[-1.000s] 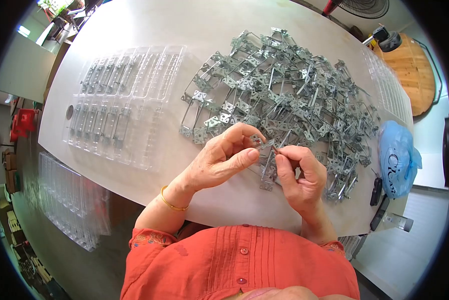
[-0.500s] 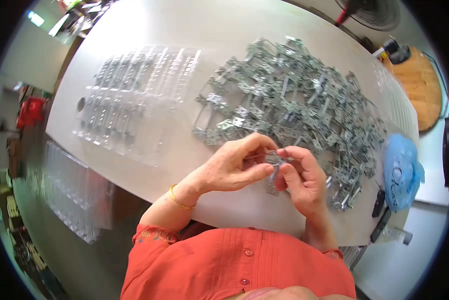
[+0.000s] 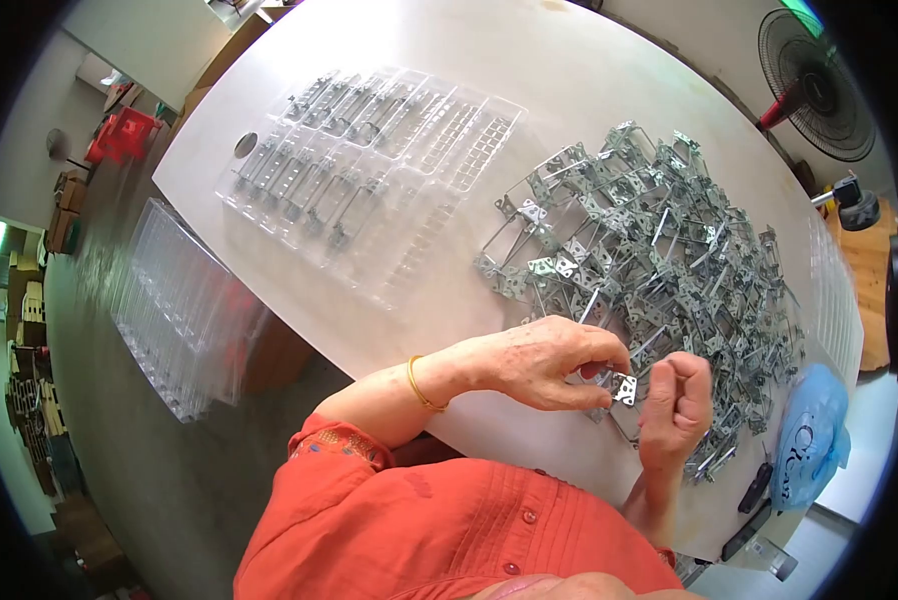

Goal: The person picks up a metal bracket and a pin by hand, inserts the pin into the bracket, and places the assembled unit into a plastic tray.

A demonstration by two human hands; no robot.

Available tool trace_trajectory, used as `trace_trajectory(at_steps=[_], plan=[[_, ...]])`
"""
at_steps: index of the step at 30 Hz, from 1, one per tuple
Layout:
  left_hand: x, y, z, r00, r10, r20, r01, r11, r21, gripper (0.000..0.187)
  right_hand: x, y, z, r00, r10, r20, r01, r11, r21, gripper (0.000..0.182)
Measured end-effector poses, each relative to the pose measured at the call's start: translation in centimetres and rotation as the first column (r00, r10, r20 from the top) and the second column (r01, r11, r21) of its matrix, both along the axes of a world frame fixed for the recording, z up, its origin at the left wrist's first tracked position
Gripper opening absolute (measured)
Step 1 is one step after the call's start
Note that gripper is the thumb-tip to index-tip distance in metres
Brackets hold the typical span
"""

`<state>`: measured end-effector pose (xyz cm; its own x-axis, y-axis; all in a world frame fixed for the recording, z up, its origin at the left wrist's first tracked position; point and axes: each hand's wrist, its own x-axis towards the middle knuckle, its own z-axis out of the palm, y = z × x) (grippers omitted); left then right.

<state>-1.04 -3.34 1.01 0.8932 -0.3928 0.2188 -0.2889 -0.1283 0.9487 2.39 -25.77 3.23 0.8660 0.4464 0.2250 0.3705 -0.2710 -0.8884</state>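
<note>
On the far left, beside the table's edge, a stack of clear plastic trays (image 3: pixel 184 305) stands on the floor, blurred; next comes a pale oval table (image 3: pixel 389 320), and on its left part lies a clear moulded plastic tray with long slots (image 3: pixel 369 180), several slots on its left side holding small grey metal parts; to the right of that tray a broad heap of grey stamped metal brackets and wire frames (image 3: pixel 649 240) covers the table's right half; at the near edge of the heap the person's left hand (image 3: pixel 539 362), a gold bangle (image 3: pixel 415 384) on its wrist, pinches one small grey metal bracket with punched holes (image 3: pixel 624 388) between thumb and fingertips; just beside it, the right hand (image 3: pixel 677 400) is curled into a loose fist with fingers together, close against the same bracket, though whether it grips the piece cannot be told; an orange-red buttoned shirt (image 3: pixel 449 530) fills the foreground; further right a crumpled blue plastic bag (image 3: pixel 807 445) rests at the table's corner; a dark standing fan (image 3: pixel 814 85) is at the upper right.
</note>
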Motion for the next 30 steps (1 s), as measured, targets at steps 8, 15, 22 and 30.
trace_trajectory(at_steps=[8,15,22,30], plan=[[0.1,0.7,0.8,0.857,-0.194,-0.477,-0.132,0.813,-0.567,0.031,-0.2,0.3,1.3,0.981,-0.138,-0.14,0.18,0.916,0.358,0.011],[0.3,0.0,-0.4,0.83,-0.306,-0.466,-0.172,0.655,-0.736,0.033,0.2,0.3,-0.7,0.997,0.02,0.075,-0.046,0.932,0.36,0.019],[0.3,-0.2,-0.5,0.83,-0.262,-0.493,-0.205,0.678,-0.706,0.04,0.6,0.7,-1.2,0.97,0.018,0.241,-0.083,0.961,0.264,0.021],[0.4,0.0,-0.5,0.877,-0.203,-0.436,-0.15,0.746,-0.649,0.044,0.6,0.8,-0.8,0.92,-0.081,0.383,0.045,0.994,0.104,0.017]])
